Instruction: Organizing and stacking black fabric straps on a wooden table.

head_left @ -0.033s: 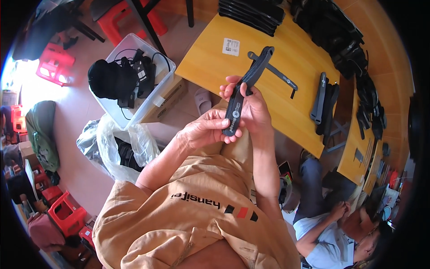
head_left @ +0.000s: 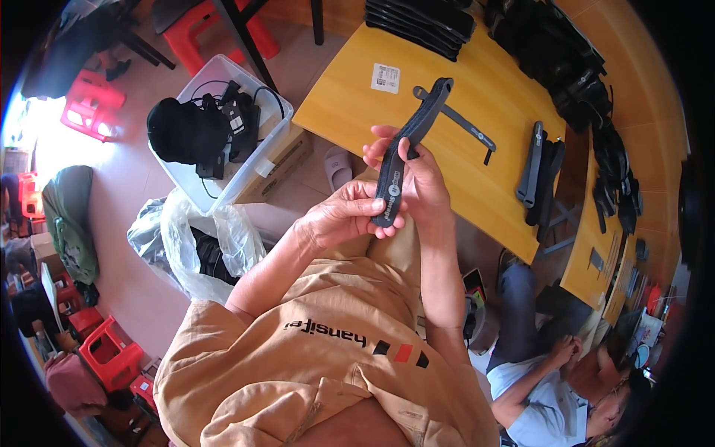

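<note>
Pinching the near end of a black strap [head_left: 389, 195] between thumb and fingers, the left hand [head_left: 339, 214] has a narrow grip. The right hand [head_left: 423, 179] is curled around the strap farther up, its thumb on top and fingertips showing on the left side. From there the strap slants up and away past both hands, its far end over the table [head_left: 342, 97]. Just beyond that end, a grey band [head_left: 468, 128] lies across the tabletop; whether it joins the strap, I cannot tell. More straps [head_left: 530, 167] lie to the right of the right hand, and a black stack [head_left: 417, 28] sits well beyond both hands. Left of the left hand are a clear bin [head_left: 255, 160] and, nearer, a plastic bag [head_left: 177, 238]. A slipper [head_left: 337, 170] lies on the floor just beyond the left hand.
</note>
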The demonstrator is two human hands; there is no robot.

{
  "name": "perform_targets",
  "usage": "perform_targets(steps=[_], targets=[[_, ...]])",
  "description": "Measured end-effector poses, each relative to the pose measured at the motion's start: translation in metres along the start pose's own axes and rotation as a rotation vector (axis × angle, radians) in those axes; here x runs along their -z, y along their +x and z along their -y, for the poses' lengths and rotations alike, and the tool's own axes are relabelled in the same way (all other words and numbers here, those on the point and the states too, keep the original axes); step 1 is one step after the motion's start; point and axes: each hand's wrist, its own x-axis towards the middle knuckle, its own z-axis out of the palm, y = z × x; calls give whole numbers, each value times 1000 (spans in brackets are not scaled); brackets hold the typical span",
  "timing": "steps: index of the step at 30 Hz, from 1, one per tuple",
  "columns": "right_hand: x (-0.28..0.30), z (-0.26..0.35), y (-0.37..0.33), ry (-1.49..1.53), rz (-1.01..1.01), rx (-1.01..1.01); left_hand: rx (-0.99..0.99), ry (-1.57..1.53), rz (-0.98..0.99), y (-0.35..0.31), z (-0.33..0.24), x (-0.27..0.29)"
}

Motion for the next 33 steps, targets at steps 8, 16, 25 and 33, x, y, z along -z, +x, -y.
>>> perform_targets(steps=[8,16,25,33], targets=[[-21,20,-47,-1152,-303,594,-144,23,-290,1,-13,-7],[-32,17,-61,-1359,-250,714,-169,-25,-335,16,1,-15],[-25,20,-62,-1543,-191,806,-157,67,-420,22,6,-18],[-22,22,-62,-1447,-218,669,-142,165,-479,22,6,-23]])
